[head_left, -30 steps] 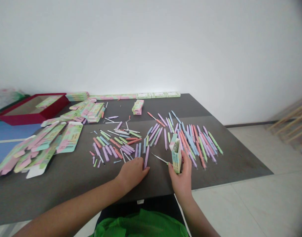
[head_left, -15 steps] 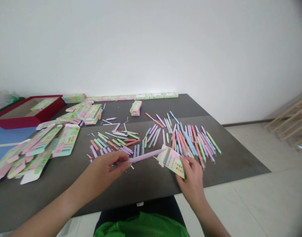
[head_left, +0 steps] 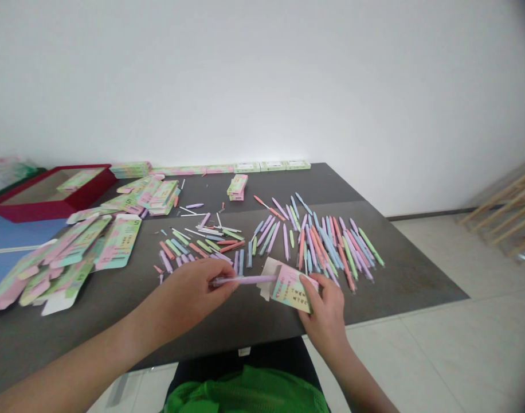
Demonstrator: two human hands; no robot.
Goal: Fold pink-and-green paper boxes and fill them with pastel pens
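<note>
Between the thumb and fingers of my left hand (head_left: 204,287) is a purple pen (head_left: 251,280), held nearly level. Its right end meets the open flap end of a small pink, green and yellow carton (head_left: 292,288); that tip looks to be just inside the opening. My right hand (head_left: 325,301) is closed round the carton's right end. Beyond my hands lie assembled pens (head_left: 331,246) in purple, blue, red and green on the right. Loose pen barrels and caps (head_left: 202,244), with white refills among them, are scattered to the left.
On the left, flat cartons (head_left: 118,241) lie in overlapping piles beside a red box (head_left: 69,198). More cartons (head_left: 273,166) line the wall edge of the dark table (head_left: 400,287). A small carton stack (head_left: 236,188) stands mid-table. Wooden slats (head_left: 507,212) lean at far right.
The purple pen has levelled out, and its tip has gone from the carton's flap to its opening. My right hand and the carton have shifted slightly left.
</note>
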